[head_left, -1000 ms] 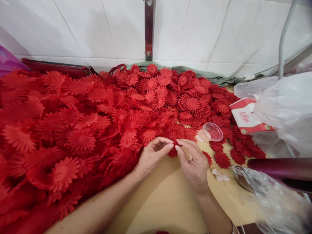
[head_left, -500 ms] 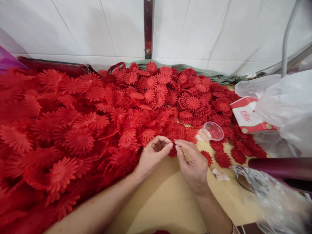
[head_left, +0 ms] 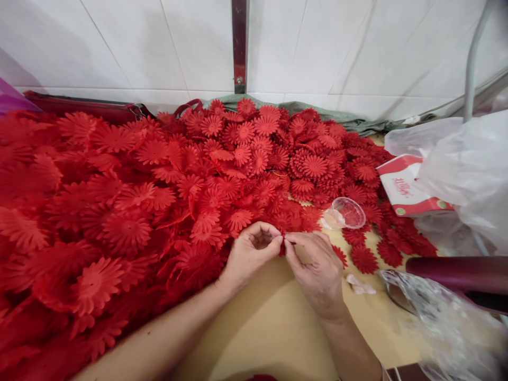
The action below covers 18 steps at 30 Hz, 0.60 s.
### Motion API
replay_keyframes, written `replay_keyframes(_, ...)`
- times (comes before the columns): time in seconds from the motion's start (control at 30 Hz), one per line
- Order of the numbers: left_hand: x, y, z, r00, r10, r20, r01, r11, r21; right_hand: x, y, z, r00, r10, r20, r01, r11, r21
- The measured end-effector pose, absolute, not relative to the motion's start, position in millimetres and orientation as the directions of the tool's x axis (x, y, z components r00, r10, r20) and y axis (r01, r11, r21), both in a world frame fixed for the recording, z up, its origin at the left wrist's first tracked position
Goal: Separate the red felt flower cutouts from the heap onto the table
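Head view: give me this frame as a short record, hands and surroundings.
Left hand: closed in a pinch
Right hand: closed in a pinch, close to the left
At the pinch: something red, too small to make out
Material: red flower-shaped pieces, heaped
Right side: clear plastic cup, red-and-white box
Backdrop: white tiled wall

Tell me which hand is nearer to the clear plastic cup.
Right. The right hand is below and left of the clear plastic cup in the picture, apart from it; the left hand is farther off to the cup's left.
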State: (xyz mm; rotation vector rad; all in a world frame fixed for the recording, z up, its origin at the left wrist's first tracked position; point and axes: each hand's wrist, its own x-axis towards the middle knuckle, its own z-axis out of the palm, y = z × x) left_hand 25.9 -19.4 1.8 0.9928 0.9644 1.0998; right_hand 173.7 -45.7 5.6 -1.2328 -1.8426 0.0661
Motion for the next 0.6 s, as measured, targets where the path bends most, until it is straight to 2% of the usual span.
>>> replay_keyframes(0.43, 25.8, -20.0, 1.0, 0.170, 0.978, -0.123, -0.205, 0.157, 0.966, 177.6, -45.5, 4.5, -0.177, 0.779, 0.602, 0.710, 0.525, -0.470)
replay_keyframes(0.6, 25.7, -20.8, -0.7, 0.168, 0.979, -0.111, -0.184, 0.142, 0.973, 177.5, -45.3, 5.5, -0.156, 0.778, 0.609, 0.702, 0.521, -0.486)
